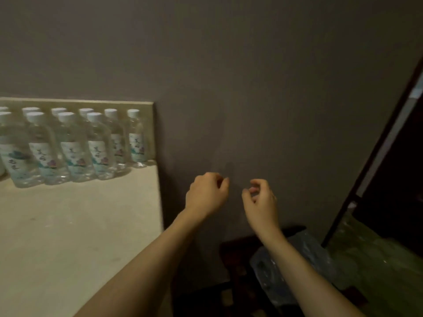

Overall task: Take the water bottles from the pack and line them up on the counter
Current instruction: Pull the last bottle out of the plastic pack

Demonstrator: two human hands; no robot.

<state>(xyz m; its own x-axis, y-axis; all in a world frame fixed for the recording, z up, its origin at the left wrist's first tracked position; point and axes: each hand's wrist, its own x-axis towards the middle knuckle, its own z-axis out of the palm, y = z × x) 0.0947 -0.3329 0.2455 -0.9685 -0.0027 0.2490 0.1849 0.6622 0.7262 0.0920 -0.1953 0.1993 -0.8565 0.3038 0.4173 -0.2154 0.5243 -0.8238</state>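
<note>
The water bottles [75,145] are looking like clear, shiny plastic, with smooth white plastic caps [66,116] and glossy paper or plastic labels [137,147] around their middles. The counter [68,225] is showing a pale, smooth, stone-like top with a soft shine, and the strip behind it [77,104] is looking the same. The wall [229,76] is looking flat, painted and matt, with no shine. The pack [274,271] is looking like thin, crinkly, see-through plastic wrap that is catching little glints of light. It is lying on something dark that may be wood [235,248], but it is too dim to tell.
</note>
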